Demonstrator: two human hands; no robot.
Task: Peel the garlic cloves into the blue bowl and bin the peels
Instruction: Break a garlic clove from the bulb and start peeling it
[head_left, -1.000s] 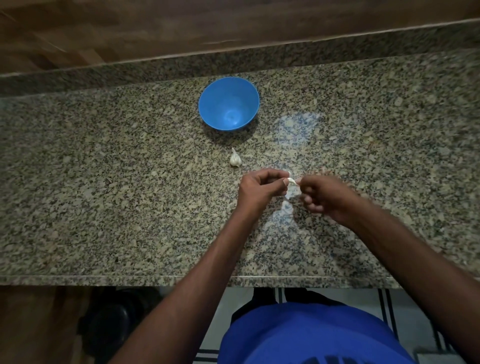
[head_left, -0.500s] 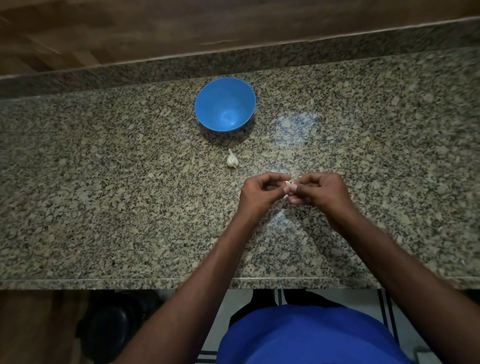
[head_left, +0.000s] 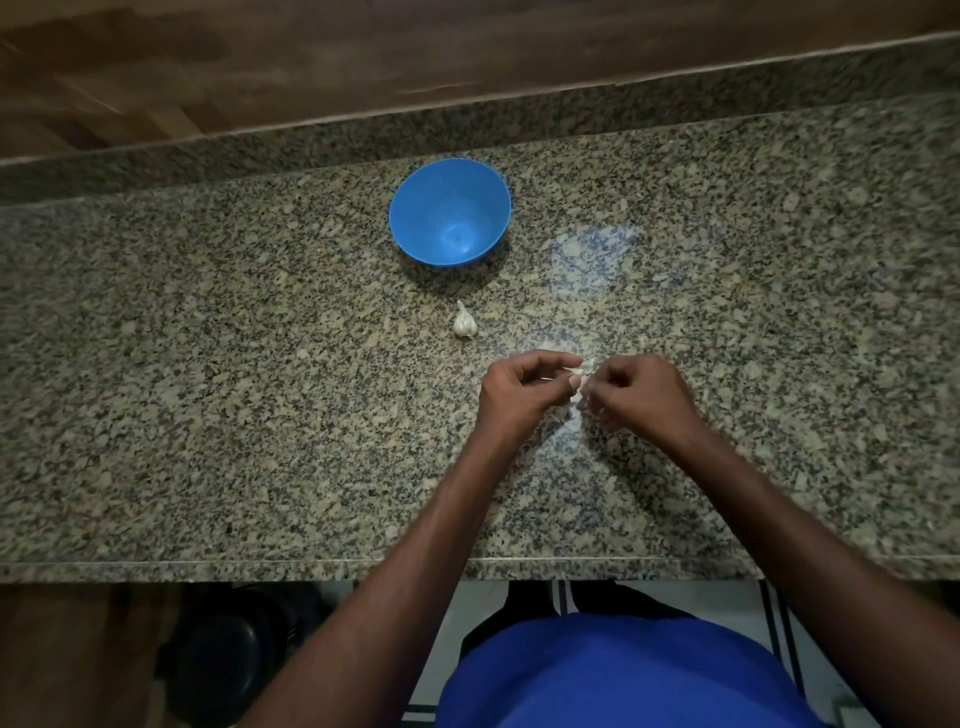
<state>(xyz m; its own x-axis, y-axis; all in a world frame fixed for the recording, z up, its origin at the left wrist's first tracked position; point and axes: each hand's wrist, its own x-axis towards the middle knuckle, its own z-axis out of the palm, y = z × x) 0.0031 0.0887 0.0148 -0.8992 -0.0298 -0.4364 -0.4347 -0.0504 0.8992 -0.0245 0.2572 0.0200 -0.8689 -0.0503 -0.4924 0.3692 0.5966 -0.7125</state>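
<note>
A blue bowl (head_left: 450, 212) stands on the granite counter (head_left: 208, 389), and nothing shows inside it. A small white garlic piece (head_left: 464, 323) lies just in front of the bowl. My left hand (head_left: 519, 389) and my right hand (head_left: 636, 392) meet over the middle of the counter. Between their fingertips they pinch a small pale garlic clove (head_left: 583, 372), mostly hidden by the fingers. Whitish peel shows just below the fingertips.
A raised granite ledge (head_left: 519, 119) and a wooden wall run behind the bowl. The counter's front edge (head_left: 260, 564) lies near my body. A dark round object (head_left: 223, 654) sits on the floor at lower left.
Both hands stay together on the clove. The right hand came in closer to the left and the fingers shifted slightly.
</note>
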